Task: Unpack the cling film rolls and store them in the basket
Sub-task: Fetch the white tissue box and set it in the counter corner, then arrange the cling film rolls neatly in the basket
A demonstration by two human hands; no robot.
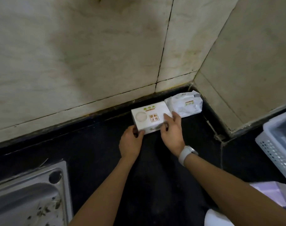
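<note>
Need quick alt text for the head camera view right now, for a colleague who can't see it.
Both hands grip a white box on a black counter: left hand at its near-left corner, right hand on its right end. A white packet lies behind, a perforated basket at right, a steel sink lower left.

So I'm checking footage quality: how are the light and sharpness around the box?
Head view: dim, greenish light; the white box is bright but its print is soft; both hands slightly blurred; black countertop nearly featureless; wall lines bow from wide-angle distortion.

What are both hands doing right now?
Left hand: gripping the near-left corner of the white box.
Right hand: on the box's right end, fingers over its top.
</note>
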